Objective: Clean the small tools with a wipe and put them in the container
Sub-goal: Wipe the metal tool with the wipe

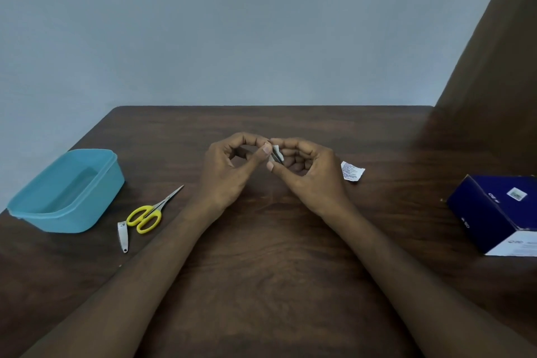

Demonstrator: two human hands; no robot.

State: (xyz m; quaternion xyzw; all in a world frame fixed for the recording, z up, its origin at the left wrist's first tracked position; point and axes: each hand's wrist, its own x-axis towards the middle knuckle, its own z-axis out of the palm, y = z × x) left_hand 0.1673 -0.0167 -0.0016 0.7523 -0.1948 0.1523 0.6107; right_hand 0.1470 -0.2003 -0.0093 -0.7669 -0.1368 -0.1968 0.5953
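Both hands meet above the middle of the dark wooden table (261, 256). My left hand (229, 168) pinches one end of a small thin metal tool (279, 157), most of it hidden by fingers. My right hand (308, 171) pinches a small white wipe (276, 150) folded around that tool. A blue plastic container (66, 192) stands open at the left. Yellow-handled scissors (151, 212) and a small silver nail clipper (122, 237) lie on the table beside the container.
A torn white wipe wrapper (352, 171) lies right of my hands. A dark blue box (497, 212) stands at the right edge. A brown panel (494, 67) rises at the back right, and the wall runs behind the table.
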